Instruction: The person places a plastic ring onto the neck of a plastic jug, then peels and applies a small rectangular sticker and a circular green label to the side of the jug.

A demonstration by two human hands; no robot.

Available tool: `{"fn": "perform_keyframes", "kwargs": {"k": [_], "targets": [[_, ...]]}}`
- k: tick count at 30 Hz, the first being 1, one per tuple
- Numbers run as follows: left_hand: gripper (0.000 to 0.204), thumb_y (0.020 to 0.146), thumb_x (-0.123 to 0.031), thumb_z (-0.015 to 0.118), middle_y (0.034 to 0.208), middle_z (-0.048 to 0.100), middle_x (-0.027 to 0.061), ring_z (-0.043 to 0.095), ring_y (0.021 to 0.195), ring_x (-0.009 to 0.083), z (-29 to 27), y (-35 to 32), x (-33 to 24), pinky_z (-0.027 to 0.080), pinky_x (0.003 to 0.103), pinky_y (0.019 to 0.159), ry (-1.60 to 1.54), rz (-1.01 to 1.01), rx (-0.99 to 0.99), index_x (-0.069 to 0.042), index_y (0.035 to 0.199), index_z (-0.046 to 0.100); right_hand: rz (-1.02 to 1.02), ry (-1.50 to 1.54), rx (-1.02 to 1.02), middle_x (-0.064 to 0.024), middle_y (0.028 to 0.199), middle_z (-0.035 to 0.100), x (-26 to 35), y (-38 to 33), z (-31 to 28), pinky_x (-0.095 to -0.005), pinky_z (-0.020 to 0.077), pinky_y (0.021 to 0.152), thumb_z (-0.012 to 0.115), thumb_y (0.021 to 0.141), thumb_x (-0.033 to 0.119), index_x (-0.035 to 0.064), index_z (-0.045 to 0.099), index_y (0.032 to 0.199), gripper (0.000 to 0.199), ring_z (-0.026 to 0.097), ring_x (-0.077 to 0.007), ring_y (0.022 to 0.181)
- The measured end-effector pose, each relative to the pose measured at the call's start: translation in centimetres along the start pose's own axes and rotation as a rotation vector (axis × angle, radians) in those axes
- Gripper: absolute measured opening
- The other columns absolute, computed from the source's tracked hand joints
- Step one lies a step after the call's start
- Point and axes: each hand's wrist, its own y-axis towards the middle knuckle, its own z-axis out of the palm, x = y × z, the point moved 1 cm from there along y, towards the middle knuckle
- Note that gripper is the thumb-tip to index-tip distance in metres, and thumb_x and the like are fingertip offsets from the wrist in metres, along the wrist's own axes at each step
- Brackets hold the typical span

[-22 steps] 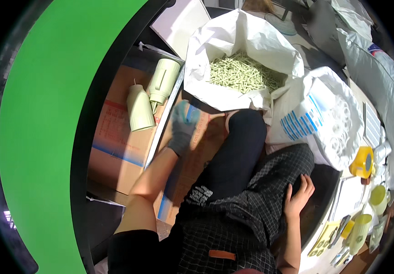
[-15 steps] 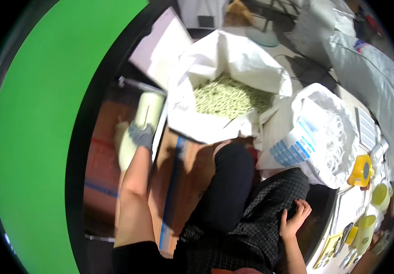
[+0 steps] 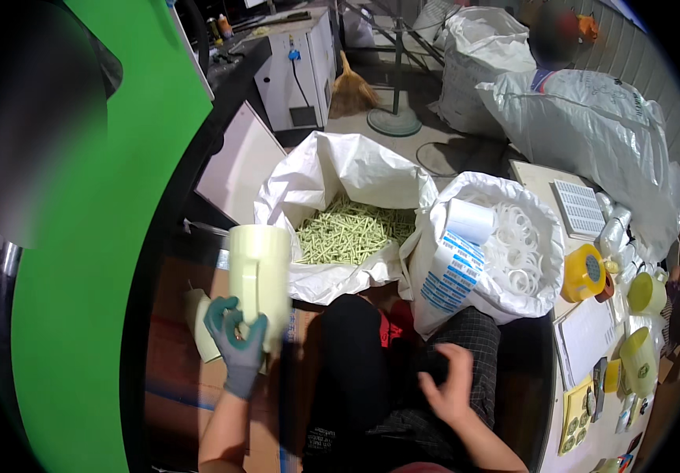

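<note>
Gloved left hand [image 3: 235, 340] gripping pale yellow plastic jug [image 3: 260, 276] upright, near-left of white sack of green sticks [image 3: 348, 230]; bare right hand [image 3: 448, 385] open, empty, resting on lap.

The gloved left hand [image 3: 236, 347] has closed around the pale yellow-green jug [image 3: 260, 277] and lifted it — earlier it was reaching out toward two such jugs lying on the brown floor, and now the jug stands upright in its grip, raised in front of the open white sack of green sticks [image 3: 349, 236]. A second pale jug [image 3: 200, 323] stays down beside the wrist. The right hand [image 3: 449, 388], which lay flat against the checked lap, has come up off it with its fingers [image 3: 458, 359] spread. The view has also tipped upward — more of the room beyond the sacks shows now.
</note>
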Motion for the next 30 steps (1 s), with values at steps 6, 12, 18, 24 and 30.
{"fn": "perform_keyframes", "kwargs": {"k": [6, 12, 18, 24, 30], "targets": [[0.034, 0.08, -0.014, 0.087, 0.122, 0.063, 0.0169, 0.061, 0.114, 0.0371, 1.7, -5.5, -14.8, 0.052, 0.046, 0.097, -0.398, 0.15, 0.483, -0.006, 0.109, 0.071, 0.917, 1.637, 0.307, -0.02, 0.161, 0.045, 3.8, -2.1, 5.7, -0.0519, 0.0462, 0.116, 0.057, 0.109, 0.046, 0.0105, 0.029, 0.166, 0.073, 0.05, -0.0369, 0.143], [0.034, 0.094, -0.014, 0.077, 0.135, 0.068, 0.0149, 0.061, 0.134, 0.0317, 6.9, -9.2, -17.8, 0.047, 0.041, 0.114, -0.614, 0.096, 0.942, -0.005, 0.126, 0.073, 1.121, 2.261, 0.601, -0.0233, 0.144, 0.061, 3.1, -9.6, -0.7, -0.0463, 0.0609, 0.087, 0.027, 0.101, 0.083, 0.0084, 0.04, 0.161, 0.097, 0.068, -0.0377, 0.12], [0.032, 0.094, -0.013, 0.076, 0.129, 0.071, 0.0121, 0.067, 0.118, 0.0301, 15.0, -13.6, -14.7, 0.053, 0.041, 0.101, -0.721, -0.16, 1.035, -0.007, 0.125, 0.072, 0.999, 1.528, 0.456, -0.0174, 0.111, 0.075, 3.0, -13.2, -5.8, -0.0337, 0.0596, 0.083, 0.058, 0.109, 0.043, -0.0054, 0.06, 0.137, 0.056, 0.074, -0.0249, 0.094], [0.053, 0.091, -0.009, 0.073, 0.136, 0.065, 0.023, 0.066, 0.121, 0.0425, 9.1, -12.6, -19.8, 0.051, 0.05, 0.108, -0.962, 0.078, 0.784, 0.002, 0.14, 0.058, 0.053, -0.076, -0.046, -0.0193, 0.141, 0.06, 4.2, -8.7, -7.0, -0.0474, 0.0455, 0.11, 0.095, 0.068, 0.017, 0.0004, 0.049, 0.148, 0.094, 0.059, -0.0377, 0.13], [0.049, 0.081, -0.027, 0.081, 0.133, 0.064, 0.0133, 0.059, 0.124, 0.033, 6.4, -14.3, -20.8, 0.047, 0.056, 0.111, -0.127, 0.678, 0.593, -0.011, 0.128, 0.073, -0.065, 0.036, -0.053, -0.0175, 0.154, 0.053, 2.5, -5.8, -1.5, -0.0515, 0.0389, 0.117, 0.073, 0.095, 0.024, 0.0024, 0.041, 0.156, 0.072, 0.046, -0.0441, 0.142]]}}
